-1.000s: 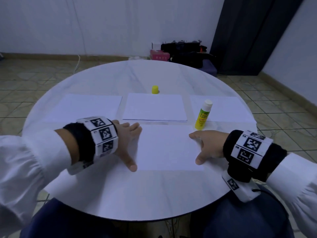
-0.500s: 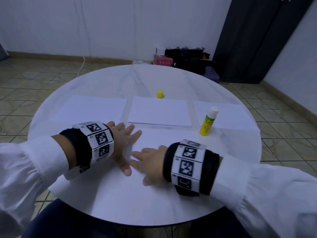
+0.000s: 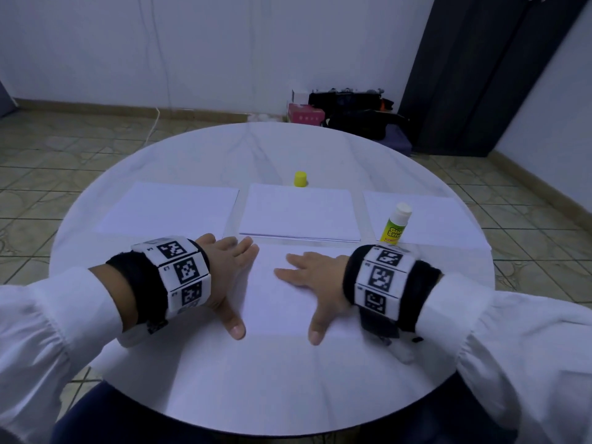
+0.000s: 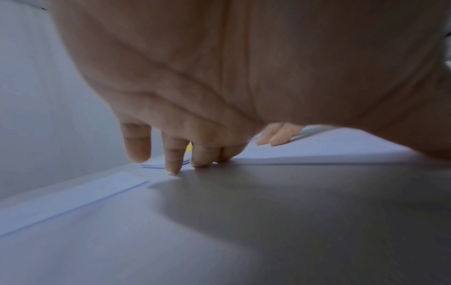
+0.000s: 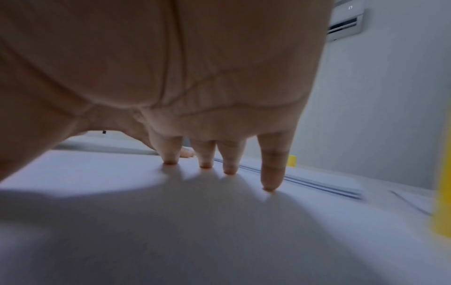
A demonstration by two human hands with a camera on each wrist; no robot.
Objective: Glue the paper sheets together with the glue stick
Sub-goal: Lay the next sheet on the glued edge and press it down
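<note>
1. Taking the middle stack of sheets (image 3: 299,213) as my landmark, I see a single sheet (image 3: 169,208) lying flat on the tabletop (image 3: 272,379) to its left, untouched by either hand.
2. Nearer me and left of the stack, my left hand (image 3: 224,270) is spread flat, fingers straight, grasping nothing. It presses the left edge of the near sheet (image 3: 275,302), which lies just in front of the stack.
3. The yellow cap (image 3: 300,179) stands just behind the stack, off the glue stick.
4. In front of the stack, toward its right, my right hand (image 3: 315,277) is also released and flat. In the right wrist view its fingertips (image 5: 268,188) bear down on that same near sheet.
5. Right of the stack the glue stick (image 3: 394,223) stands upright and uncapped, at the near left corner of another sheet (image 3: 426,219). Neither hand touches it.
6. My reading: gluing of this near piece looks done and I am smoothing it down, though I cannot tell whether it is one sheet or two layers.
7. Left to do, I judge: the remaining sheets, then capping the stick.
</note>
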